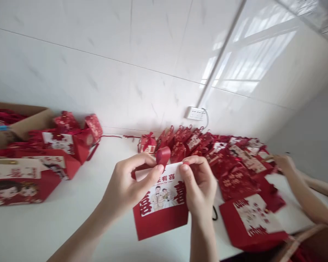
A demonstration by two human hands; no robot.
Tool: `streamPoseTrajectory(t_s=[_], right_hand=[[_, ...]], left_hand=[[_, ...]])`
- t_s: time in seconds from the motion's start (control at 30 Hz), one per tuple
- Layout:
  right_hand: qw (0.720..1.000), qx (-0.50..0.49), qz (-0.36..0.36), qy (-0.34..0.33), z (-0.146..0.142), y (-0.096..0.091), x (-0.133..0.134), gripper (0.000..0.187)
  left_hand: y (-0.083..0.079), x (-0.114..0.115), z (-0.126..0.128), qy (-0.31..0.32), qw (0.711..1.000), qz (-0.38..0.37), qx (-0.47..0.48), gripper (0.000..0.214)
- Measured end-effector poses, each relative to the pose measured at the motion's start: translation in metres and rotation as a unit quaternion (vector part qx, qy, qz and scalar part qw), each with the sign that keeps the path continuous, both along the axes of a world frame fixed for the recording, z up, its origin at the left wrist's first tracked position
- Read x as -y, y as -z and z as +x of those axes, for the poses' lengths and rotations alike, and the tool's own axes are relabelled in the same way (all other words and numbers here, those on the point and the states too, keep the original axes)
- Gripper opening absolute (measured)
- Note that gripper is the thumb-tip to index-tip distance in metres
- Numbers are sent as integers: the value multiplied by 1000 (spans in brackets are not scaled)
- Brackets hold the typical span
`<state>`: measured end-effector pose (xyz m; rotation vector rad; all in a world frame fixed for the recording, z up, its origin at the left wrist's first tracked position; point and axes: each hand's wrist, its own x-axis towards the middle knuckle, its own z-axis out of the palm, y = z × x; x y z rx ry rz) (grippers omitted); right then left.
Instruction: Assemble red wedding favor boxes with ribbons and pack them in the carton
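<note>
In the middle of the head view, a red gift bag (164, 227) is held up above the table, slightly tilted. Its white front flap (160, 198) carries red characters and a drawn couple. My left hand (135, 180) is closed at the bag's upper left, with a looped red ribbon (163, 155) pinched at the thumb and fingers. My right hand (199, 183) pinches the upper right corner of the bag; a bit of red shows at its fingertips. The fingers partly hide the bag's top edge.
Red bags (54, 145) and a cardboard box (32, 116) stand at the left. Many small red packages (191, 142) line the wall. Another flat red bag (235, 222) lies at right, near another person's hand (284, 163). A power strip (196, 113) is on the wall.
</note>
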<state>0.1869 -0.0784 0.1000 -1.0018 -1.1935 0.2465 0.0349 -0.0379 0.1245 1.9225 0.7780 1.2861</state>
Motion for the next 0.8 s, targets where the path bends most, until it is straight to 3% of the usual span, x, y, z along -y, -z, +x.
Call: streamPoseTrajectory(t_s=[0.17, 0.27, 0.53, 0.67, 0.8], right_hand=[[995, -17, -13, 94, 13, 34, 38, 12], [993, 11, -5, 113, 25, 50, 56, 13], [989, 12, -1, 147, 39, 86, 72, 15], [982, 32, -2, 184, 38, 104, 64, 18], [978, 15, -12, 207, 39, 116, 55, 20]], left_hand=[[11, 10, 21, 151, 984, -49, -78, 27], [16, 18, 30, 211, 964, -71, -146, 27], [31, 38, 42, 249, 935, -109, -226, 30], [39, 37, 47, 259, 925, -117, -251, 30], [51, 29, 55, 254, 933, -102, -233, 40]])
